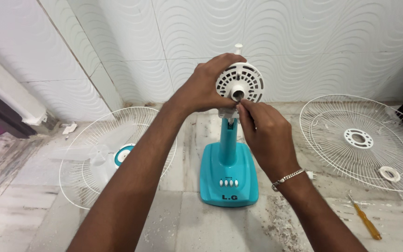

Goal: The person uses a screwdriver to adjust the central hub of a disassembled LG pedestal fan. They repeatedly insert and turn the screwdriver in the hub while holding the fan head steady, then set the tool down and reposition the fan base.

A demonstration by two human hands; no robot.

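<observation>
Head view: left hand grips the white motor housing, right hand fingers pinched at its hub.

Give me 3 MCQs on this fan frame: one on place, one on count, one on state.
1. Where does the yellow screwdriver lie?
A. on the floor at the right
B. on the teal base
C. inside the left grille

2. How many white buttons are on the teal base?
A. two
B. four
C. six

3. What does the left hand do?
A. rests on the floor
B. holds the white motor housing
C. lifts the grille

Answers:
1 A, it lies near the right grille.
2 B, four in a row.
3 B, its grip wraps the housing while the right hand fingers its centre.
</observation>
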